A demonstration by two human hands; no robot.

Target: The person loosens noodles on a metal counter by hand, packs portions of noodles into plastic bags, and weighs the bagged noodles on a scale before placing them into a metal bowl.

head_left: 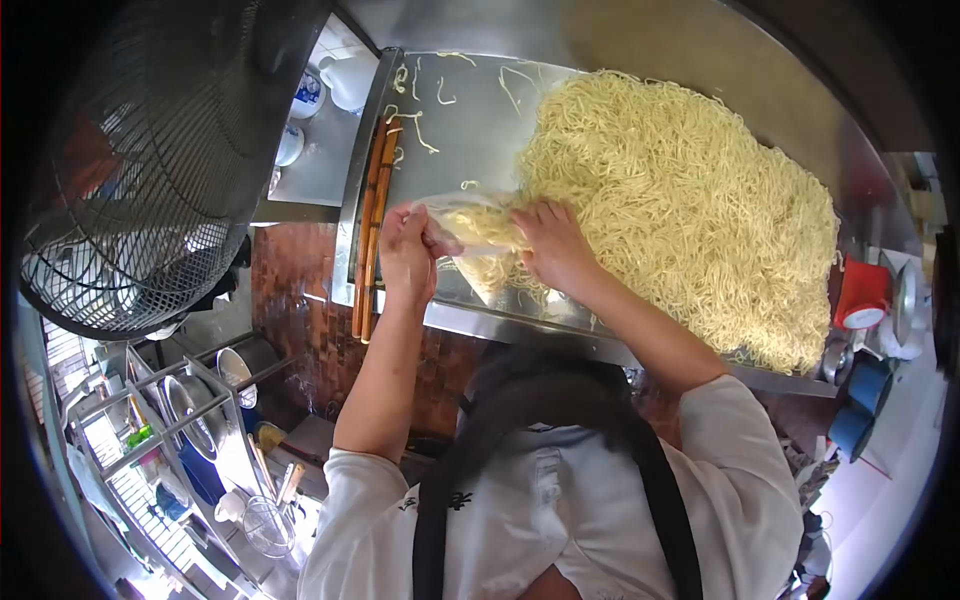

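A clear plastic bag (462,208) with pale yellow noodles inside lies sideways between my hands. My left hand (408,245) is closed on the bag's left end. At the other end, my right hand (553,238) has its fingers curled over noodles by the bag; the exact grip is partly hidden. A big heap of noodles (680,210) spreads over the metal tray (465,120) to the right of my hands. Just below the bag, near the tray's front edge, is some pale plastic (480,278) with noodles around it.
Two long wooden sticks (376,225) lie along the tray's left edge, with loose noodle strands nearby. A large fan (150,180) stands at the left. Below it is a rack (150,440) with pots and strainers. A red container (862,290) is at the far right.
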